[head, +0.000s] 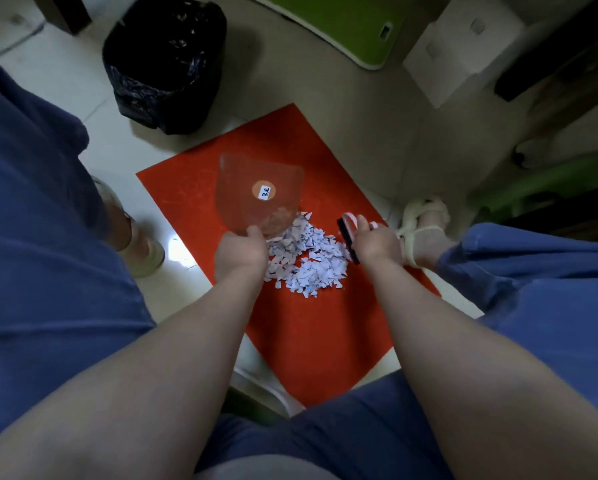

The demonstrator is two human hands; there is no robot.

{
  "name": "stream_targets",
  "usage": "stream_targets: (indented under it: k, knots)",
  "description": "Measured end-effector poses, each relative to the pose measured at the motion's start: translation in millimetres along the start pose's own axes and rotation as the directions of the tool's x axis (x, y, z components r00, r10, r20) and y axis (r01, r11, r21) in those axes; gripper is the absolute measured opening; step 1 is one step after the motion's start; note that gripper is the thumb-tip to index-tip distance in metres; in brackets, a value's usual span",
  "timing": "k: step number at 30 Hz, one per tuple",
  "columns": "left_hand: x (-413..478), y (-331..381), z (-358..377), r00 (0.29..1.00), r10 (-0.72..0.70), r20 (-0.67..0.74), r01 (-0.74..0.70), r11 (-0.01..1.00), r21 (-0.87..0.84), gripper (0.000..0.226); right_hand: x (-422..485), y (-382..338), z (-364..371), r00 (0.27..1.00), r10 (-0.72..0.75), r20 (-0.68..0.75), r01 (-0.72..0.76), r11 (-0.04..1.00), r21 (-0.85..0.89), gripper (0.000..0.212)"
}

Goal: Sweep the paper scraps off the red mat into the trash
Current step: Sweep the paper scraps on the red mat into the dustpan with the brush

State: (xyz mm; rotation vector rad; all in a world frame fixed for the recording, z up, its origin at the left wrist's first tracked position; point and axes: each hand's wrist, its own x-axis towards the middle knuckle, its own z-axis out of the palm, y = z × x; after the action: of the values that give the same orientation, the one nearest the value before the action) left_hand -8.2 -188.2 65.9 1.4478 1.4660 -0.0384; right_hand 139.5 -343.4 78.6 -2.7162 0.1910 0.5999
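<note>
A red mat [311, 334] lies on the pale floor. On its middle sits a heap of white paper scraps [311, 261]. My left hand [240, 252] grips the handle of a clear dustpan [259, 194] that bears a round orange sticker; the pan rests on the mat at the heap's far left edge, with a few scraps inside it. My right hand [377, 242] holds a small brush [347, 242] with a pink handle and dark bristles, standing at the heap's right side. A black-lined trash bin [166, 64] stands beyond the mat's far left corner.
My knees in blue trousers frame the mat on both sides. A sandalled foot [425, 233] rests at the mat's right edge, and a shoe [141, 244] at its left. A green board [342, 22] and white boxes [463, 46] stand at the back right.
</note>
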Motion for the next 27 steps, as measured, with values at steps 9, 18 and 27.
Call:
stream_targets:
  k: [9, 18, 27]
  knots:
    - [19.9, -16.6, 13.0, 0.997, -0.071, -0.025, 0.074, 0.990, 0.118, 0.043, 37.6, 30.4, 5.5, 0.997, 0.071, -0.002, -0.071, 0.997, -0.031, 0.056]
    - [35.2, -18.7, 39.9, 0.999, -0.032, 0.024, 0.028, 0.991, 0.132, 0.042, 51.1, 38.2, 25.9, 0.994, 0.064, 0.084, -0.055, 0.993, -0.108, 0.055]
    - [37.3, -23.1, 51.9, 0.997, -0.074, 0.018, 0.072, 0.992, 0.101, 0.038, 41.2, 32.8, 34.2, 0.978, -0.195, -0.068, 0.178, 0.963, -0.200, 0.039]
